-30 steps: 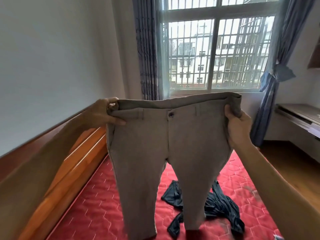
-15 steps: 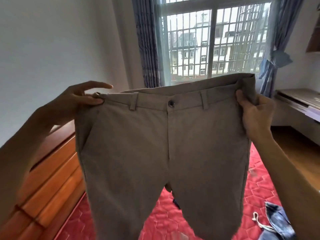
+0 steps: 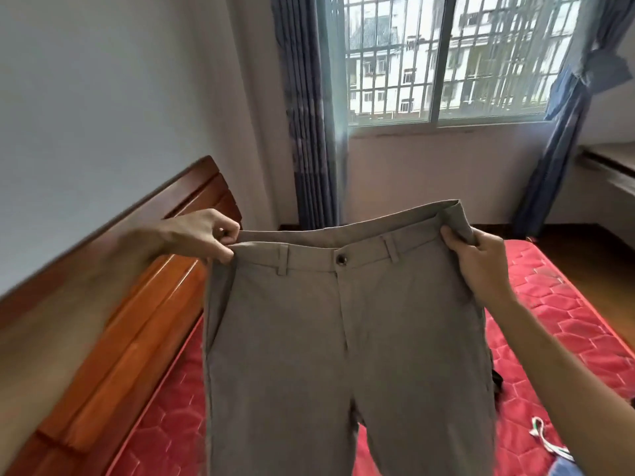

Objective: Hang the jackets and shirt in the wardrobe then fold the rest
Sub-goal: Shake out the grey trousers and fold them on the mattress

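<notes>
My left hand (image 3: 206,237) pinches and my right hand (image 3: 479,261) grips the waist corners of the grey trousers (image 3: 343,338), so they hang flat for folding.

Bare left hand (image 3: 201,237), bare right hand (image 3: 481,266)

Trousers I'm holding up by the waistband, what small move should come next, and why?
Probably bring the left hand across to the right hand, folding the trousers leg on leg. Each hand grips one end of the waistband, the buttoned front faces you flat, and the legs hang over the red mattress, so halving them lengthwise looks the natural start.
</notes>
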`<state>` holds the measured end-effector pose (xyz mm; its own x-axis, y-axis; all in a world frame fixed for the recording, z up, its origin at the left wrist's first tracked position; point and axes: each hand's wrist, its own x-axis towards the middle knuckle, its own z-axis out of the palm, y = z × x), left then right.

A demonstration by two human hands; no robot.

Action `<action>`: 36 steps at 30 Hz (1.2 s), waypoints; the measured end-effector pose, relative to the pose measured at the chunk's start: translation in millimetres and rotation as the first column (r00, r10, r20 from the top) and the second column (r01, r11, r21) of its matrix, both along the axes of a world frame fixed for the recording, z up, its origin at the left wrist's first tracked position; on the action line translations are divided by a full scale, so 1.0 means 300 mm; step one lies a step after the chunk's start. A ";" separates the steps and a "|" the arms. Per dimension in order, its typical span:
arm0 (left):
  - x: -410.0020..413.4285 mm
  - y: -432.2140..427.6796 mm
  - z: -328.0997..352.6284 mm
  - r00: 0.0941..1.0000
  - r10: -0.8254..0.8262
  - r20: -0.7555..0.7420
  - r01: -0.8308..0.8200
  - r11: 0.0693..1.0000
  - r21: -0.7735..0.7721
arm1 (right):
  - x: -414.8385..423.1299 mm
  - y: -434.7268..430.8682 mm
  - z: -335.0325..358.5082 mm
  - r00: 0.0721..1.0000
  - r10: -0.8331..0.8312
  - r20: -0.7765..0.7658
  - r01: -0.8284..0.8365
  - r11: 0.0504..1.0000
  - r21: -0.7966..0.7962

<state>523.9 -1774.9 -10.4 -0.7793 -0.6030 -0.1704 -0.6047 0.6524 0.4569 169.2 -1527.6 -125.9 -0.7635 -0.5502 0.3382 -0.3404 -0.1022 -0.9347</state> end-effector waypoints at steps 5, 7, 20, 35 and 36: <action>-0.151 -0.421 -0.386 0.979 0.127 -0.158 -0.125 0.992 0.018 | -0.163 -0.367 -0.292 0.996 -0.012 0.093 -0.008 0.979 0.205; -0.223 -0.577 -0.580 0.961 0.181 -0.211 -0.163 0.982 0.100 | -0.233 -0.526 -0.455 0.992 -0.015 0.127 -0.021 0.960 0.280; -0.660 -1.201 -2.046 0.809 0.562 -0.174 -0.576 0.816 -0.044 | -0.532 -1.174 -1.748 0.993 -0.080 0.083 0.000 0.719 0.695; -0.491 -0.371 -2.897 0.993 0.090 0.078 -0.072 0.975 -0.210 | 0.062 -0.859 -2.509 0.676 0.646 -0.355 0.070 0.423 0.903; -0.475 -0.375 -2.900 0.992 0.088 0.086 -0.066 0.972 -0.224 | 0.022 -0.840 -2.514 0.670 0.647 -0.364 0.098 0.410 0.907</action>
<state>381.5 -1887.4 -880.4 -0.7159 -0.6914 -0.0971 -0.6905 0.6804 0.2456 175.9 -1779.7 -880.2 -0.3165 -0.9367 -0.1496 -0.9259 0.3393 -0.1662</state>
